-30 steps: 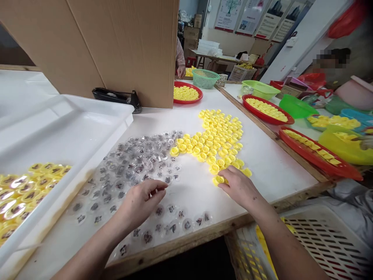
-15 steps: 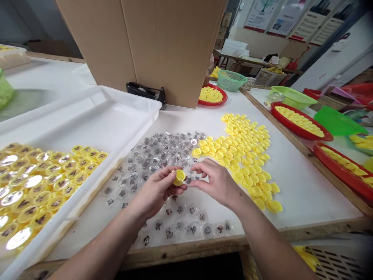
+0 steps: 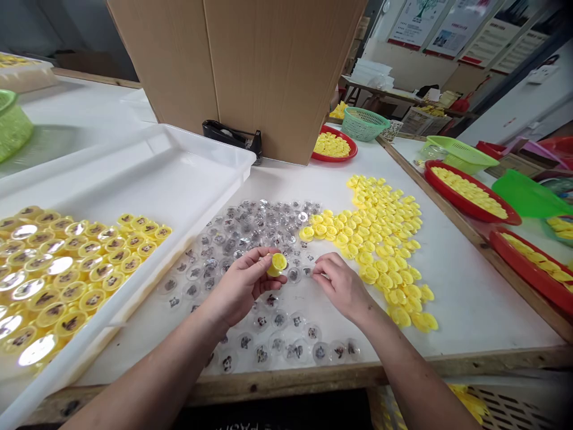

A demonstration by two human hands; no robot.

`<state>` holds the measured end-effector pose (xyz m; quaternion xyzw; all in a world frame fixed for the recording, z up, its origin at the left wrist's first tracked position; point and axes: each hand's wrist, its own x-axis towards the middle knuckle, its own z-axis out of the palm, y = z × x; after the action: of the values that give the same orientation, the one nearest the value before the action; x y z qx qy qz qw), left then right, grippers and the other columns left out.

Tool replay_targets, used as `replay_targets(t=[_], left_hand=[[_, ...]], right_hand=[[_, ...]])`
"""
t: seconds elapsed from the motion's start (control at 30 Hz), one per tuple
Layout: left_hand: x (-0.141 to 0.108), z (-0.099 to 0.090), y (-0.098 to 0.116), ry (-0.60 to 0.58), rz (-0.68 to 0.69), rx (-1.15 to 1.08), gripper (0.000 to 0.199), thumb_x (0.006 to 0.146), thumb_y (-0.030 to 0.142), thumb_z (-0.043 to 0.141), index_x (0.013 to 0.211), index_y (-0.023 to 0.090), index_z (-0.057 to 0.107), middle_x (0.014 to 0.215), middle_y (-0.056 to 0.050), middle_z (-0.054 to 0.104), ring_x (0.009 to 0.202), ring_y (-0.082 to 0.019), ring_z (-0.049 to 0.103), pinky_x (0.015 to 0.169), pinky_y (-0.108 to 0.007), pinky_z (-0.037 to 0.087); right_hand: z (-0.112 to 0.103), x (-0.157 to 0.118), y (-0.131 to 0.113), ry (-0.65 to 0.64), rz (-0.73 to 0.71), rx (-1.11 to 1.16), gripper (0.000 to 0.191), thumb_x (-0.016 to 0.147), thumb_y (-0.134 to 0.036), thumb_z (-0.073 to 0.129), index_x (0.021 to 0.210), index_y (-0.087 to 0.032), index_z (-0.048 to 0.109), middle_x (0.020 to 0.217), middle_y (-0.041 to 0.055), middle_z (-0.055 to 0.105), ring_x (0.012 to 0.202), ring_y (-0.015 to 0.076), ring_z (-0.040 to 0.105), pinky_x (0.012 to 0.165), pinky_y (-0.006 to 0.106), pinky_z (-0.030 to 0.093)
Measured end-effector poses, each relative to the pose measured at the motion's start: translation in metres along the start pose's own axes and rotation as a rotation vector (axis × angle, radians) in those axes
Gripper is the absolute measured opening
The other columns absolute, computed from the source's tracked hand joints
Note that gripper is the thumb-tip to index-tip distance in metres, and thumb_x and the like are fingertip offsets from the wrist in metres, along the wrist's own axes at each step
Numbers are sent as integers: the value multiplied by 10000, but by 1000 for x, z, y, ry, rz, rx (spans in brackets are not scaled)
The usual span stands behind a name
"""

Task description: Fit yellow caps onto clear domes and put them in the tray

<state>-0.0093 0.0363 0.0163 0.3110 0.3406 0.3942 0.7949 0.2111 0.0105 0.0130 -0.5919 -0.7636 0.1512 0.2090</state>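
Observation:
My left hand (image 3: 242,283) is shut on a round yellow plastic cap (image 3: 277,264), held up just over the table. My right hand (image 3: 342,286) rests a little to its right, fingers curled and nothing visible in them. It is nearest a small clear plastic dome (image 3: 307,271). Several such domes (image 3: 233,251), each with a small dark figure inside, lie spread under and beyond my hands. Loose yellow caps (image 3: 380,239) form a large patch to the right. A white plastic tray (image 3: 134,179) at left holds yellow-and-clear capsules (image 3: 76,269) in rows.
A cardboard partition (image 3: 268,71) stands at the far side of the white table, with a black tape dispenser (image 3: 233,136) at its foot. Red trays of yellow caps (image 3: 470,191) and green baskets (image 3: 364,124) sit beyond. A wooden table edge (image 3: 286,382) runs in front.
My left hand has picked up a yellow cap since the earliest frame. My right hand has moved left from the yellow caps, then drawn slightly away from the cap. The view has swung left.

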Motion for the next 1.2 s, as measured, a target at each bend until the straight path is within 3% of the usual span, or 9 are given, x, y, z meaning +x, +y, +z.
replay_targets(t=[0.1, 0.3, 0.37, 0.47, 0.67, 0.77, 0.9, 1.03, 1.2], left_hand=[[0, 1, -2, -6, -6, 0, 301, 858, 294, 612, 1103, 130, 550, 979, -137, 620, 751, -179, 644, 659, -212, 531], [-2, 0, -3, -28, -16, -54, 312, 886, 270, 563, 1156, 115, 566, 975, -152, 626, 793, -199, 652, 694, -226, 539], [-2, 1, -3, -24, -30, -77, 308, 893, 253, 549, 1168, 116, 569, 979, -152, 628, 790, -197, 655, 700, -228, 542], [-2, 6, -4, -11, -74, -92, 283, 894, 196, 529, 1159, 106, 575, 931, -136, 632, 758, -181, 655, 676, -213, 541], [-6, 13, -12, -133, -114, -95, 278, 870, 224, 586, 1114, 90, 604, 886, -128, 640, 700, -146, 635, 611, -181, 530], [-7, 12, -13, -176, -110, -110, 274, 852, 249, 622, 1069, 81, 621, 866, -129, 648, 668, -132, 630, 576, -157, 519], [-5, 10, -12, -219, -116, -158, 240, 833, 266, 655, 997, 90, 641, 857, -114, 654, 643, -120, 634, 561, -140, 515], [-4, 10, -13, -244, -134, -188, 217, 831, 279, 662, 940, 92, 644, 775, -98, 654, 619, -116, 633, 541, -130, 512], [-7, 11, -14, -267, -177, -173, 233, 817, 296, 682, 888, 80, 633, 730, -85, 638, 599, -113, 631, 534, -120, 515]], right_hand=[[3, 2, 0, -10, -4, 36, 177, 783, -74, 679, 914, -170, 609, 978, 75, 539, 903, 251, 541, 765, 371, 440], [6, -1, 0, 32, 107, 279, 151, 844, -111, 515, 741, -178, 604, 807, 68, 561, 803, 254, 541, 765, 438, 431], [0, -6, -2, 44, 182, 454, 92, 869, -194, 512, 862, -181, 603, 782, 55, 582, 732, 225, 578, 678, 396, 479], [-7, -11, -13, 24, 248, 747, 200, 895, -306, 511, 1051, -190, 555, 768, 31, 602, 666, 182, 616, 562, 311, 512], [-3, -5, -41, 30, 310, 1123, 183, 842, -309, 631, 984, -195, 608, 715, -5, 601, 628, 129, 594, 555, 243, 499], [0, -2, -48, 41, 279, 1025, 134, 867, -284, 612, 972, -208, 647, 805, 10, 617, 608, 106, 575, 533, 223, 478], [-9, -4, -50, 63, 90, 768, 188, 908, -192, 512, 995, -259, 665, 989, 15, 571, 701, 103, 591, 610, 234, 507], [-26, -7, -50, -107, 0, 694, 305, 889, -140, 505, 1136, -296, 591, 1126, 20, 528, 794, 128, 608, 706, 280, 537], [-45, -3, -53, -179, -155, 361, 364, 857, -79, 547, 1157, -281, 585, 953, 2, 583, 806, 131, 580, 701, 273, 485]])
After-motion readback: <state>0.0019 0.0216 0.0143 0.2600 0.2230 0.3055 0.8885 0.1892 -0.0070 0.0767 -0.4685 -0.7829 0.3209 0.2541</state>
